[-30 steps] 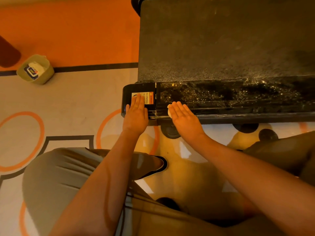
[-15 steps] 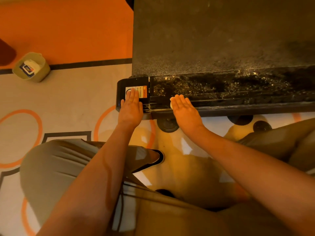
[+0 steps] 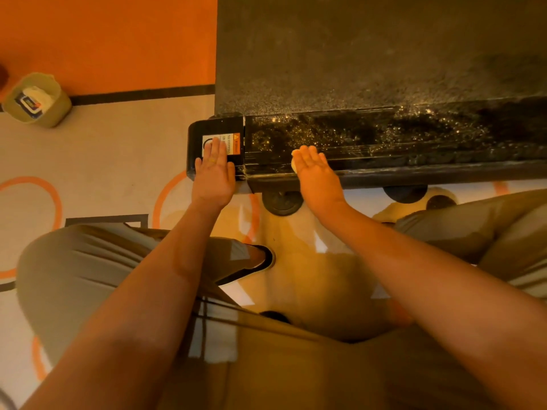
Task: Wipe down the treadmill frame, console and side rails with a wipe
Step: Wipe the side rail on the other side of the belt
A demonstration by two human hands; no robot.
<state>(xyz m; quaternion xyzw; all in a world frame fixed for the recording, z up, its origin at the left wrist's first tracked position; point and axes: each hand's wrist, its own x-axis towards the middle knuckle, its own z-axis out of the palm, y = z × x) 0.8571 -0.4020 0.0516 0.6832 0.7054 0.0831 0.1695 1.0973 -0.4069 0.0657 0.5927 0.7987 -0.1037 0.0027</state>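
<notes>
Head view: the small pale wipe [image 3: 294, 166] sits on the glossy black treadmill side rail [image 3: 414, 143], pinned under the right hand [image 3: 315, 173], with only a sliver peeking out by the thumb side. That hand is flat, fingers straight, pressing down and gripping nothing. Over the last second it has crept a touch further along the rail, away from the left hand [image 3: 214, 173], so the stroke looks to be just getting going, with nearly all of the speckled rail still to do.

The left hand lies flat too, braced on the black plastic end cap [image 3: 196, 137] and half covering its white-and-orange warning label [image 3: 233, 143].

The count: one wipe in play, two hands, one rail, one end cap, one label, one dark treadmill belt [image 3: 355, 54], and one green tub of wipes [image 3: 35, 99] well apart on the patterned floor [image 3: 103, 149]. No console in shot.
</notes>
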